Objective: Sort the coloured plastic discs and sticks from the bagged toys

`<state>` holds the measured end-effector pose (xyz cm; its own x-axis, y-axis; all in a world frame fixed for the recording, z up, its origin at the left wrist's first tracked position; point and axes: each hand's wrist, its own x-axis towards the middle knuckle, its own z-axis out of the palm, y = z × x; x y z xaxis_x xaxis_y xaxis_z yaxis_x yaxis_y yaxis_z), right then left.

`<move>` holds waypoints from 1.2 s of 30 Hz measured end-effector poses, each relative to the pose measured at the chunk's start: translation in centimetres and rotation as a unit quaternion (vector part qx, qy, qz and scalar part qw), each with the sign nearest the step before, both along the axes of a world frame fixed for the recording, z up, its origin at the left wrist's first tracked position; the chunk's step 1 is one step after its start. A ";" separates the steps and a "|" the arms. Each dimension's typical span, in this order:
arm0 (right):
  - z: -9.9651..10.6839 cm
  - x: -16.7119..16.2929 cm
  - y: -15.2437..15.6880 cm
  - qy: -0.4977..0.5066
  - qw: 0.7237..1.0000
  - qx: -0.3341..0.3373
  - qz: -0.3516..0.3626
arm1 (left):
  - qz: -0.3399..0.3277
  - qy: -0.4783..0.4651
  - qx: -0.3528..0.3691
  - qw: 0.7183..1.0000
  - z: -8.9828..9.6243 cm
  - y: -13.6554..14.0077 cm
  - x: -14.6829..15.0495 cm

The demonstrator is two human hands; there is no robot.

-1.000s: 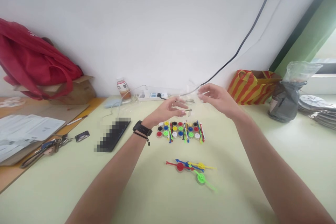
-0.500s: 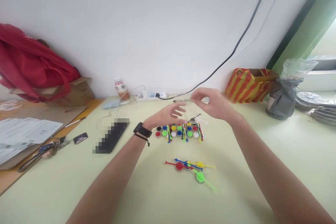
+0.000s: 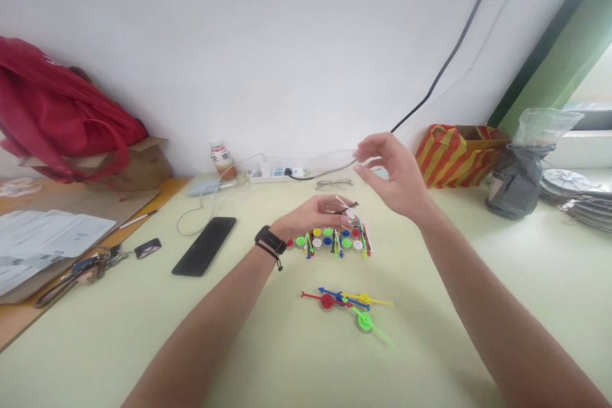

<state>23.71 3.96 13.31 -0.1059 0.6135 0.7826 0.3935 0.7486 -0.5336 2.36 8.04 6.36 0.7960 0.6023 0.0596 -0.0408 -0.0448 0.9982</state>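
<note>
My left hand (image 3: 318,213), with a dark watch on its wrist, is closed around a white arrow spinner (image 3: 352,212). A black arrow shows beside the white one at the fingertips. My right hand (image 3: 394,175) is raised to the right, fingers curved and apart from the thumb, with nothing visible between them. Below my left hand are rows of coloured round bases (image 3: 327,241) with bundles of loose arrows among them, partly hidden by the hand. Closer to me lie assembled spinners: a red spinner (image 3: 327,301), a yellow spinner (image 3: 365,299), a green spinner (image 3: 364,321) and a blue one, overlapping.
A phone (image 3: 204,246) lies left of my left arm. Behind are glasses (image 3: 335,185), a power strip (image 3: 280,173) and a bottle (image 3: 222,159). A striped bag (image 3: 454,156) and a grey bag (image 3: 514,182) stand right. Keys (image 3: 108,257) lie left.
My left hand has gone from spread fingers to closing on the white spinner. My right hand has lifted slightly and moved right, its fingers opening.
</note>
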 end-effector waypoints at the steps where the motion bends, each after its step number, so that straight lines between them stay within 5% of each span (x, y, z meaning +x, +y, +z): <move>1: 0.0 -0.1 0.0 -0.002 0.999 0.027 -0.036 | 0.010 0.003 -0.008 1.000 -0.1 0.1 0.0; 5: 0.1 -1.0 -0.7 -0.025 0.988 0.093 -0.121 | 0.074 -0.002 -0.033 0.997 -0.6 1.3 -0.7; 8: -0.1 -2.0 -1.8 -0.170 0.983 -0.059 0.020 | 0.120 -0.035 -0.049 0.991 -0.9 2.2 -1.2; 12: -2.1 -4.4 -3.1 -0.407 0.846 -0.271 0.214 | 0.173 -0.020 -0.039 0.984 -1.0 2.7 -1.4; 17: -5.1 -7.7 -3.8 -0.514 0.732 -0.345 0.285 | 0.155 0.035 0.003 0.987 -0.8 2.4 -1.3; 20: -5.6 -8.4 -4.1 -0.520 0.702 -0.362 0.326 | 0.130 0.063 0.025 0.989 -0.7 2.1 -1.3; 25: -5.3 -7.8 -3.8 -0.489 0.725 -0.356 0.330 | 0.117 0.076 0.082 0.987 -0.9 1.9 -1.2; 29: -3.8 -6.5 -3.2 -0.373 0.756 -0.384 0.377 | 0.105 0.088 0.095 0.986 -0.9 2.1 -1.3; 33: -0.7 -4.2 -2.9 -0.202 0.839 -0.363 0.351 | 0.093 0.102 0.153 0.979 -0.9 2.4 -1.5; 36: 1.4 -1.9 -2.8 -0.079 0.921 -0.283 0.255 | 0.104 0.109 0.155 0.976 -1.3 2.4 -1.3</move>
<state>21.85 1.18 14.73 -0.5791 0.7569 0.3029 0.1731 0.4773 -0.8615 1.08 10.43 5.07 0.6722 0.7325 0.1079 0.2139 -0.3317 0.9188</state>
